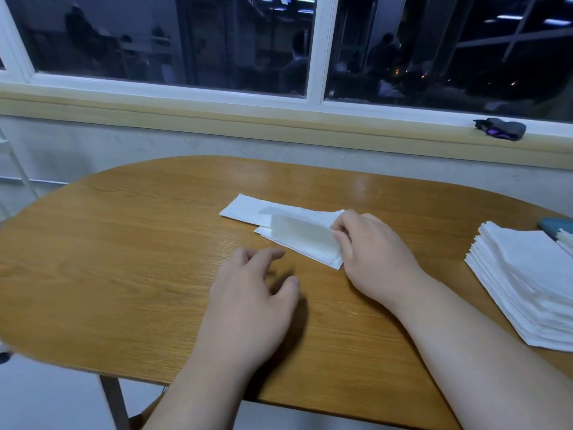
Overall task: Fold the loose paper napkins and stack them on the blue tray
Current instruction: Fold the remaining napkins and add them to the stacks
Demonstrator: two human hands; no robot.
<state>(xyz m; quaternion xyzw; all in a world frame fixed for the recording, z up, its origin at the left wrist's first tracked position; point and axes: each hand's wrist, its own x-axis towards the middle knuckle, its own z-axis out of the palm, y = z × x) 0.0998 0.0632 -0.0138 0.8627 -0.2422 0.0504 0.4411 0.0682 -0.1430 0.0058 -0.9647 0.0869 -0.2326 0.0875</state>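
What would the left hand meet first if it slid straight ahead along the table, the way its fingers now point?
Probably the near edge of the napkin that the right hand is folding. The left hand points up and slightly right across bare table; depth is uncertain.

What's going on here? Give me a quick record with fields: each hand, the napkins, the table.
right hand: pinching the edge of a napkin, lifting a flap mid-fold
left hand: empty, fingers spread, over the bare table
other napkins: a stack at the table's right edge
blue tray: only a corner shows, behind the stack
window sill: dark bundle lying on it
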